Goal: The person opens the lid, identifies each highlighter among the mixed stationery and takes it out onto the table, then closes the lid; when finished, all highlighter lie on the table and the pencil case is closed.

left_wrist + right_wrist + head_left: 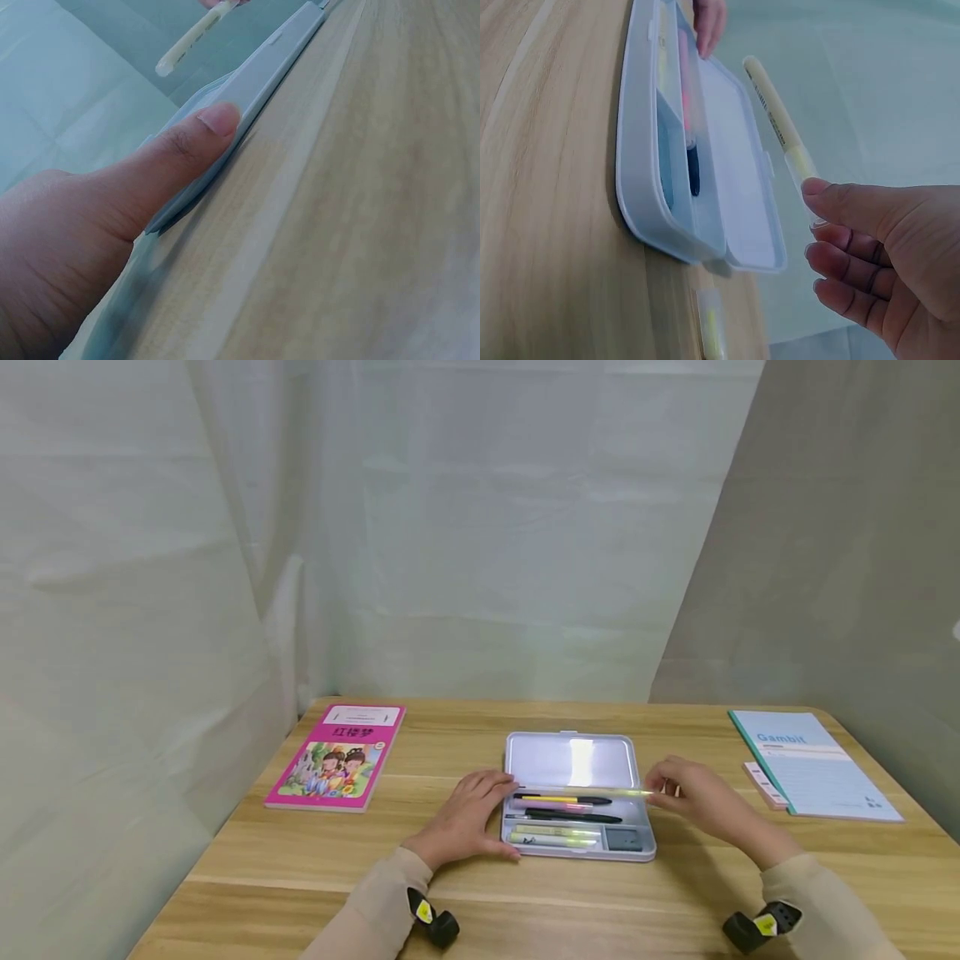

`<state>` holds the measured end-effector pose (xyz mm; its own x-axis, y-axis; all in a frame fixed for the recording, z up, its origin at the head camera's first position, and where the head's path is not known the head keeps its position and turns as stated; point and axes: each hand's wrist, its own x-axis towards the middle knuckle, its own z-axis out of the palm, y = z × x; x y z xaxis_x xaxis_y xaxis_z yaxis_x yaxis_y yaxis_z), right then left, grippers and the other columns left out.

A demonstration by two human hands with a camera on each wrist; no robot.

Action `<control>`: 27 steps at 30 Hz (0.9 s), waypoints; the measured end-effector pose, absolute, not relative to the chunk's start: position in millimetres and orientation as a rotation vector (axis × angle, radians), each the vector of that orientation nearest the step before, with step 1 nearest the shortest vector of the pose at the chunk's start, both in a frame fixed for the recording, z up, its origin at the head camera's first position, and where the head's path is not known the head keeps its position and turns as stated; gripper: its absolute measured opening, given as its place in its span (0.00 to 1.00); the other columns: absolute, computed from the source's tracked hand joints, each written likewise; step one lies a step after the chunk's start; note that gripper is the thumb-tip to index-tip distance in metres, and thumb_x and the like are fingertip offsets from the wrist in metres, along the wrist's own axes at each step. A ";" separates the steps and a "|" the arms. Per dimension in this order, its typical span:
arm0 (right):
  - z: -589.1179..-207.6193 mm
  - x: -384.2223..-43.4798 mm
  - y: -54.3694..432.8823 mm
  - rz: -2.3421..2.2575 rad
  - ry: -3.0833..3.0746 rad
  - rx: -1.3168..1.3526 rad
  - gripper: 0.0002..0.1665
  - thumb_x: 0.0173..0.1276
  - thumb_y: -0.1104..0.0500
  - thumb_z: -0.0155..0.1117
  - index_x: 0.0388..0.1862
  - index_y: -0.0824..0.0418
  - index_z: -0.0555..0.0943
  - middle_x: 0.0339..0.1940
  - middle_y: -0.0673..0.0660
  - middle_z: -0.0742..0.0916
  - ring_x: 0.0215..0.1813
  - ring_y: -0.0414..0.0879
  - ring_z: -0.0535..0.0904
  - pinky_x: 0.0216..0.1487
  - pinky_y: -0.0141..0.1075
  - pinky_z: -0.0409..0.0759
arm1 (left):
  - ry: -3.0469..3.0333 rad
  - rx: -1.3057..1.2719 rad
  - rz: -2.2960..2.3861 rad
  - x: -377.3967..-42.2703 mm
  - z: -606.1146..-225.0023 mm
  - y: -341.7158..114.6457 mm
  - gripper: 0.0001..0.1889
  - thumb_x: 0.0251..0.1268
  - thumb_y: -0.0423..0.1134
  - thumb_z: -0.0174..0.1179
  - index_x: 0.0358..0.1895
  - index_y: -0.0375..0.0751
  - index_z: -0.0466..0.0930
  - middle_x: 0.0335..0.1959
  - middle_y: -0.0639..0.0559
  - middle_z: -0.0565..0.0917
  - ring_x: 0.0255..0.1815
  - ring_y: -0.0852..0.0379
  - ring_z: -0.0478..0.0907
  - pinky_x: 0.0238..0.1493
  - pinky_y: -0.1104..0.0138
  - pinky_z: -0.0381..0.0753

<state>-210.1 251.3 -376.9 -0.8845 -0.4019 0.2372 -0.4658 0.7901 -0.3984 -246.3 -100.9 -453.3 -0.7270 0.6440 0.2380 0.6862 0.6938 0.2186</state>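
A white pencil case (pixel 647 853) lies with its lid (pixel 540 756) raised at the back. My left hand (pixel 468 818) holds its left end, thumb along the front edge and fingers at the back of the base. Between thumb and fingertips, my right hand (pixel 693 793) pinches a pale yellow highlighter (pixel 776 109) by its clear end, over the case's right side. Inside lie a yellow-and-black pen (pixel 562 798), a black pen (pixel 573 816), pale yellow highlighters (pixel 551 837) in the front compartment and a dark grey block (pixel 622 839) in the corner one. Something pink shows between the pens.
A pink picture-covered book (pixel 337 760) lies to the left. At right are a pale notebook (pixel 817 764) and a small pink-edged pad (pixel 763 783) partly under it. A clear, yellow-centred piece (pixel 711 322) lies beyond the case's right end. Pale curtains (pixel 487 568) hang behind the table.
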 end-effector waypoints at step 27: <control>-392.0 -181.6 308.7 0.616 -2.598 0.623 0.12 0.52 0.67 0.73 0.30 0.51 0.81 0.27 0.37 0.78 0.28 0.24 0.66 0.23 0.25 0.69 | -2.779 -1.077 -0.438 -244.6 -452.8 -99.8 0.52 0.41 0.72 0.65 0.70 0.47 0.65 0.71 0.52 0.66 0.73 0.51 0.60 0.78 0.55 0.55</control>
<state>-181.6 308.7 -392.0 -0.8220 -0.3261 0.4668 -0.5009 0.8040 -0.3204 -244.6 -99.8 -452.8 -0.7370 0.6383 0.2221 0.6757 0.7033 0.2210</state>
